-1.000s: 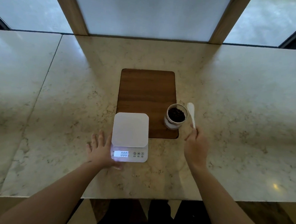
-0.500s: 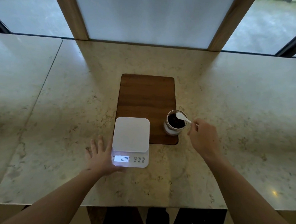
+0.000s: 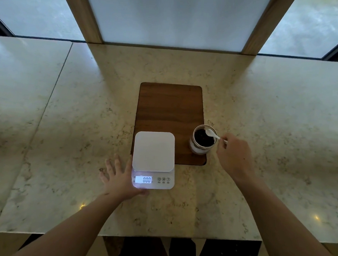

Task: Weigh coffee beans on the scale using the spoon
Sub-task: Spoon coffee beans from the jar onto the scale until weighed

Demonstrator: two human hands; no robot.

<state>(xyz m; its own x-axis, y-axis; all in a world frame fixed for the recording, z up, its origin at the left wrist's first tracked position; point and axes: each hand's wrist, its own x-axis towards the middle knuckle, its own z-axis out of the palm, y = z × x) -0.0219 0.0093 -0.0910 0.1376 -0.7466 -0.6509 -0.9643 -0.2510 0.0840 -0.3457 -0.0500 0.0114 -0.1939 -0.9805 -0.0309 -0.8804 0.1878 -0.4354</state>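
A white digital scale (image 3: 153,151) sits on the marble counter, its lit display reading 0.00 and its platform bare. To its right a glass jar (image 3: 202,140) of dark coffee beans stands on the near right corner of a wooden board (image 3: 170,108). My right hand (image 3: 234,156) pinches the handle of a white spoon (image 3: 212,134), whose bowl lies over the beans inside the jar mouth. My left hand (image 3: 119,177) rests flat on the counter with fingers spread, touching the scale's left front corner.
The marble counter (image 3: 273,124) stretches wide on both sides, with a seam at the far left. Wooden window posts (image 3: 82,13) rise behind the counter's back edge. The counter's near edge runs just under my forearms.
My right hand swung the spoon from upright beside the jar to lying across the jar mouth with its bowl on the beans. My left hand stayed by the scale.
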